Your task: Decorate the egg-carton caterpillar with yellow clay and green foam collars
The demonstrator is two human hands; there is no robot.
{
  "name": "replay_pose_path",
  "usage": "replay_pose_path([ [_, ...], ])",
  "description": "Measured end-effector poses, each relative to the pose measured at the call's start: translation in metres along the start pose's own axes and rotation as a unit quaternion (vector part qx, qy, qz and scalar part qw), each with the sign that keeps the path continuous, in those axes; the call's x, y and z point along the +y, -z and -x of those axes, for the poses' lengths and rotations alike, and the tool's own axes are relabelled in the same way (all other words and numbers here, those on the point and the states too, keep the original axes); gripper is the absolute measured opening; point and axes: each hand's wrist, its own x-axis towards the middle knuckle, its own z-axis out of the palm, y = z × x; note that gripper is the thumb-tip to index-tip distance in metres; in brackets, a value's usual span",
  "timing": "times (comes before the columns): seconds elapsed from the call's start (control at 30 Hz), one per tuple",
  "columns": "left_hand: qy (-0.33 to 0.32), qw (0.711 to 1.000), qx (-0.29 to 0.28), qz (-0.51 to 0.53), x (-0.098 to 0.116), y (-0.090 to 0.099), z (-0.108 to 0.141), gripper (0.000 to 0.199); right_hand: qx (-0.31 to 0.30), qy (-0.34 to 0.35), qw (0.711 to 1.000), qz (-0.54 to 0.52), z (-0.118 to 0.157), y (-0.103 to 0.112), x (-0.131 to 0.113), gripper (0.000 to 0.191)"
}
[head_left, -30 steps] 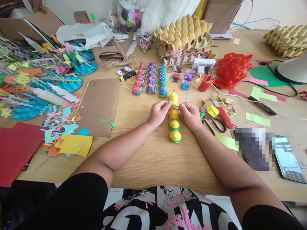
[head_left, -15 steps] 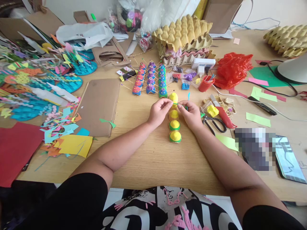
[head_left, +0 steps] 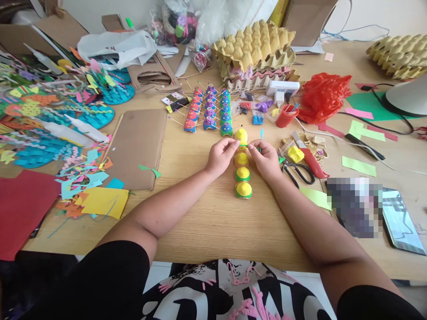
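While both hands pinch a strip (green), a cup holds sticks.

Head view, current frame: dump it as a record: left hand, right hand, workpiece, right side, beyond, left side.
left_hand: left hand pinches one end of a thin green strip
right_hand: right hand at the strip's other end, fingertips together
workpiece: row of yellow domes, green around the bases of the two nearest the person
right_side: yellow lump, red-handled knife, black-handled scissors
beyond: three decorated rows, stacked egg trays
left_side: cardboard sheet
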Motion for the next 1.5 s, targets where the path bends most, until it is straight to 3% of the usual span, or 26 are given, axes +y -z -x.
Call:
replay_pose_path([
  [0.33, 0.019, 1.0, -0.003, -0.012, 0.004, 0.0, 0.001, 0.061, -0.013, 0.004, 1.0, -0.007, 0.001, 0.0, -0.003, 0.055],
  [0.6, 0.022, 1.0, 0.001, -0.012, 0.001, 0.002, 0.002, 0.06, -0.011, -0.013, 1.0, 0.0, 0.004, 0.0, -0.008, 0.067],
  [1.1, -0.004, 1.0, 0.006, 0.029, -0.005, -0.001, -0.001, 0.027, 0.004, -0.012, 1.0, -0.023, -0.001, -0.002, 0.002, 0.049],
  [1.5, 0.008, 1.0, -0.002, -0.002, -0.001, 0.0, 0.001, 0.029, 0.01, 0.0, 1.0, -0.011, -0.001, -0.001, 0.001, 0.059],
])
